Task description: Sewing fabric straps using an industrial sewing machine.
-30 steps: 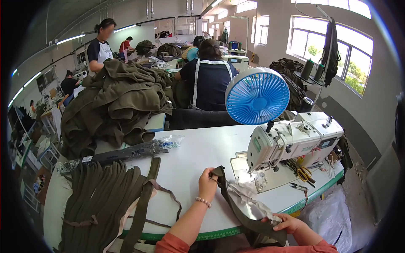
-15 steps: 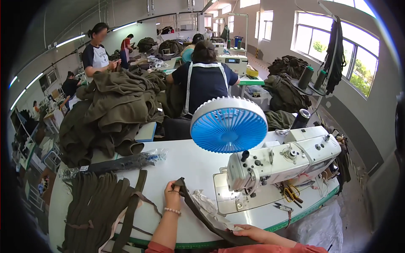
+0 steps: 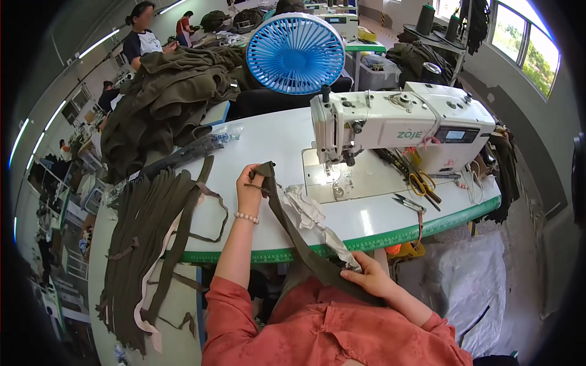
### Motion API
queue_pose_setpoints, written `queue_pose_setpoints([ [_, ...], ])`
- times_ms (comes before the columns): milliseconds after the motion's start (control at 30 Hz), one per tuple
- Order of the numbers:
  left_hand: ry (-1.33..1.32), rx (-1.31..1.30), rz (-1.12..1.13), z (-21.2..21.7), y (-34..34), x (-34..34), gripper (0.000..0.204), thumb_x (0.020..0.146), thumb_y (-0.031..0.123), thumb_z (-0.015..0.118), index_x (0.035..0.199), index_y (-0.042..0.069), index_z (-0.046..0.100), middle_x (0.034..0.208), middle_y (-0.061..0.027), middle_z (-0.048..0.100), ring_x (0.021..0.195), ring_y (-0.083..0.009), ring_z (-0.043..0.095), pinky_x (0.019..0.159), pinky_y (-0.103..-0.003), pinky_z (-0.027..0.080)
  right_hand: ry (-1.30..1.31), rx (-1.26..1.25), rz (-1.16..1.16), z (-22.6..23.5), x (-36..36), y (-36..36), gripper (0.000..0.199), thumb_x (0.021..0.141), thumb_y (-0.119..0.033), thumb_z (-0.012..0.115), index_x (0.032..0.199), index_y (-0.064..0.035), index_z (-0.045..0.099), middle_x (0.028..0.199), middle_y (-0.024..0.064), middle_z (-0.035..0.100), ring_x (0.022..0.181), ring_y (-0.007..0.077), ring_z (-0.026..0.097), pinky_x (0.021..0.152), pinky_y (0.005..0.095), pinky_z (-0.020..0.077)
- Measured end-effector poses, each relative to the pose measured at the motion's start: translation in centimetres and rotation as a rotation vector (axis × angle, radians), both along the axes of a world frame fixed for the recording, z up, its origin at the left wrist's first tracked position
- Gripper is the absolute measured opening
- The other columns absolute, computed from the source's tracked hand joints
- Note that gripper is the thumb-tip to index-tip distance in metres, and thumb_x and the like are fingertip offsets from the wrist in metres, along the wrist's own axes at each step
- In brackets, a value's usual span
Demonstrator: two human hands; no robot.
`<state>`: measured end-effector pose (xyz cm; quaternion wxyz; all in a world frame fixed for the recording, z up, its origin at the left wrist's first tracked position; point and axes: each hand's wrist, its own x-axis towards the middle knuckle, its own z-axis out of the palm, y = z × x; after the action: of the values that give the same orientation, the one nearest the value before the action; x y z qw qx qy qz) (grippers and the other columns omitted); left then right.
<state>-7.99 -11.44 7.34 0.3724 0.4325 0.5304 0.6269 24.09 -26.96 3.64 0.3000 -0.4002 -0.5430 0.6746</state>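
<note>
A long dark olive fabric strip [image 3: 299, 241] hangs between my two hands, running from the tabletop down over its front edge. My left hand [image 3: 249, 186], with a beaded bracelet on the wrist, is closed round the strip's far end, which is folded over. My right hand [image 3: 368, 276] pinches the near part of the strip against my lap, together with a crumpled whitish strip [image 3: 305, 207] that looks like paper or thin lining. That whitish strip lies along the fabric's right side, left of the sewing machine [image 3: 397, 125].
A bundle of olive strips [image 3: 149, 226] covers the table's left part, beside a plastic-wrapped dark roll [image 3: 183, 146]. Yellow-handled scissors [image 3: 423, 186] and thread snips [image 3: 408, 203] lie right. A blue fan [image 3: 296, 53] stands behind, near a heap of garments [image 3: 165, 97]. Co-workers are farther back.
The view has tilted down, showing my lap and the machine's front. Both hands keep their hold, and the strip is still stretched between them.
</note>
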Motion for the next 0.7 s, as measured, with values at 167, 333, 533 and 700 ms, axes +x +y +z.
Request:
queue_pose_setpoints([
  [167, 0.085, 0.173, 0.028, 5.7, -8.5, 3.6, 0.014, 0.091, 0.015, 0.061, 0.100, 0.004, 0.061, 0.074, 0.0007, 0.059, 0.052, -0.0060, 0.049, 0.044, -0.022, 0.038, -0.515, 0.715, -0.422, 1.1, 0.8, -4.9, 0.045, 0.083, -0.012, 0.071, 0.122, -0.0004, 0.051, 0.115, 0.0132, 0.056, 0.104, 0.0232, 0.054, 0.088, 0.0307, 0.0449],
  [333, 0.394, 0.693, 0.146, 8.8, -13.5, 5.7, 0.016, 0.089, 0.010, 0.063, 0.102, 0.002, 0.061, 0.078, -0.0008, 0.062, 0.058, -0.0044, 0.050, 0.051, -0.019, 0.041, -0.353, 1.173, -0.280, 4.8, -0.4, -7.5, 0.053, 0.080, -0.012, 0.073, 0.124, -0.0012, 0.048, 0.124, 0.0215, 0.049, 0.110, 0.0351, 0.051, 0.089, 0.0363, 0.0459],
  [533, 0.457, 0.748, 0.011, 13.4, -17.3, 11.3, 0.014, 0.089, 0.007, 0.062, 0.101, 0.000, 0.061, 0.079, -0.0011, 0.062, 0.064, -0.0040, 0.051, 0.058, -0.019, 0.043, -0.085, 0.895, -0.191, 8.4, -3.9, -6.8, 0.039, 0.084, -0.018, 0.070, 0.116, -0.0029, 0.053, 0.108, 0.0166, 0.058, 0.095, 0.0297, 0.059, 0.080, 0.0365, 0.0478],
  [700, 0.242, 0.510, -0.349, 13.2, -15.0, 16.9, 0.025, 0.089, 0.011, 0.062, 0.111, 0.002, 0.056, 0.099, -0.0035, 0.060, 0.083, -0.0071, 0.055, 0.072, -0.021, 0.045, 0.252, 0.530, -0.071, 8.8, 1.1, -3.7, 0.023, 0.091, -0.015, 0.062, 0.109, -0.0039, 0.054, 0.088, 0.0053, 0.063, 0.077, 0.0122, 0.060, 0.067, 0.0272, 0.0479],
])
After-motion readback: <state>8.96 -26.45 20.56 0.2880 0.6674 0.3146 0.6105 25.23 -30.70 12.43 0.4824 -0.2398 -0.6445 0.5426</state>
